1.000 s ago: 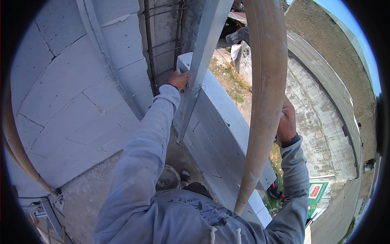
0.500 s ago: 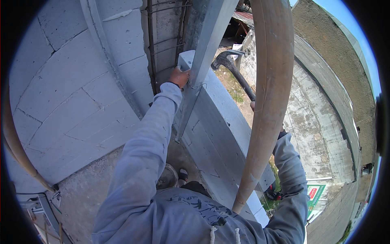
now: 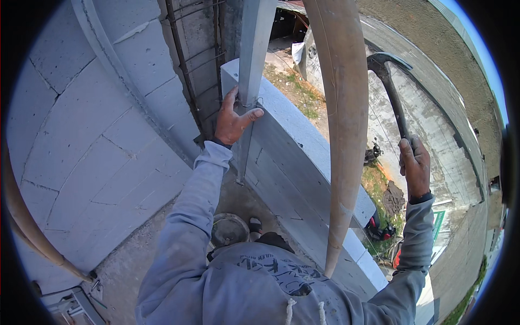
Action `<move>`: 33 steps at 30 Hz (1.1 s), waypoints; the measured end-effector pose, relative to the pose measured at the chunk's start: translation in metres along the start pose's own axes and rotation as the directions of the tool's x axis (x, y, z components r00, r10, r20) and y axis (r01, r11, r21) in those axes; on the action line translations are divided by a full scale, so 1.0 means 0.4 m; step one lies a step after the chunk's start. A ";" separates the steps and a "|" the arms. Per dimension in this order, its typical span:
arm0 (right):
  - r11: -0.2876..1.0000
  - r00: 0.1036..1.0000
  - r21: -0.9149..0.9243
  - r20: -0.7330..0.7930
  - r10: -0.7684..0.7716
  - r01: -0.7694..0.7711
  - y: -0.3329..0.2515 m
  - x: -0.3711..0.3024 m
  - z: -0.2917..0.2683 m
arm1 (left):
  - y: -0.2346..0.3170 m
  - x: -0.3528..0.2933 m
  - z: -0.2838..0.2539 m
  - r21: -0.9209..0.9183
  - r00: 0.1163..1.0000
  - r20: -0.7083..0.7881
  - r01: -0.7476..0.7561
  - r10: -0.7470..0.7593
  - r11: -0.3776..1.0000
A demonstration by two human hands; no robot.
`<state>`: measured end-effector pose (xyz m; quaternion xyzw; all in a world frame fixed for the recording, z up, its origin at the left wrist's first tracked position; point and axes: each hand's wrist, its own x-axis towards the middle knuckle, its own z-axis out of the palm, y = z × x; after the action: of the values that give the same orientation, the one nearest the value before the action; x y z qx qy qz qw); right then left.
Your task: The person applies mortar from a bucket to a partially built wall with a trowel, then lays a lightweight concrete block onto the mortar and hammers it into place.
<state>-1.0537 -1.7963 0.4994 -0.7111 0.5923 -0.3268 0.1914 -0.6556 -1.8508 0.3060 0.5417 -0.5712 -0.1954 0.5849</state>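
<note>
My left hand is open, fingers and thumb spread, at the inner face of the light grey block wall beside an upright metal post. A thin wire loop shows at the post near my thumb. In my right hand is a claw hammer, gripped by its dark handle, with its head raised beyond the wall's outer side. A thick bamboo pole stands between my two hands.
Rebar runs up the wall corner beyond my left hand. Another metal strip leans along the left block wall. A round bucket sits by my feet. Past the wall, the ground lies well below.
My left hand has opened and spread beside the post; earlier its fingers were curled at the block's end. My right hand has swung the hammer rightward, out from behind the bamboo pole.
</note>
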 end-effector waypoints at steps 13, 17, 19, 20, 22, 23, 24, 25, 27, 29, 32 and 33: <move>0.983 0.977 0.107 -0.133 0.166 -0.152 0.001 -0.175 -0.032 | 0.011 0.005 0.062 -0.059 0.973 -0.230 0.020 -0.033 0.998; 0.982 0.971 0.094 -0.157 0.179 -0.166 0.004 -0.206 -0.041 | 0.016 0.009 0.063 -0.078 0.968 -0.226 0.093 -0.108 0.993; 0.981 0.966 0.075 -0.175 0.189 -0.178 0.004 -0.218 -0.049 | 0.016 0.012 0.057 -0.069 0.973 -0.189 0.120 -0.131 0.990; 0.981 0.962 0.057 -0.191 0.193 -0.185 0.006 -0.225 -0.052 | 0.017 0.013 0.052 0.003 0.974 -0.208 0.091 -0.088 0.996; 0.982 0.960 0.067 -0.209 0.189 -0.179 0.011 -0.237 -0.061 | 0.011 0.015 0.049 0.073 0.975 -0.217 0.058 -0.041 0.996; 0.983 0.958 0.066 -0.221 0.183 -0.173 0.011 -0.246 -0.067 | 0.002 0.014 0.050 0.044 0.977 -0.204 0.065 -0.054 0.997; 0.983 0.954 0.064 -0.238 0.182 -0.171 0.011 -0.259 -0.072 | -0.002 0.014 0.052 0.012 0.981 -0.185 0.070 -0.066 0.997; 0.983 0.950 0.085 -0.254 0.180 -0.164 0.008 -0.268 -0.075 | -0.006 0.014 0.049 0.007 0.984 -0.169 0.062 -0.060 0.998; 0.978 0.939 0.091 -0.278 0.204 -0.185 -0.007 -0.283 -0.071 | -0.012 0.018 0.040 0.056 0.985 -0.173 0.018 -0.008 0.998; 0.972 0.930 0.119 -0.289 0.227 -0.200 -0.011 -0.307 -0.081 | -0.005 0.022 0.031 0.073 0.992 -0.123 -0.005 0.014 0.997; 0.969 0.909 0.094 -0.335 0.247 -0.228 -0.029 -0.363 -0.095 | -0.011 0.019 0.022 0.142 0.996 -0.089 0.013 -0.001 0.990; 0.965 0.897 0.093 -0.356 0.263 -0.246 -0.033 -0.385 -0.096 | -0.018 0.015 0.021 0.193 0.994 -0.105 0.058 -0.038 0.980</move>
<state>-1.0840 -1.6399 0.4989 -0.5499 0.6975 -0.4390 0.1353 -0.6586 -1.8615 0.3006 0.6194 -0.5442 -0.1249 0.5519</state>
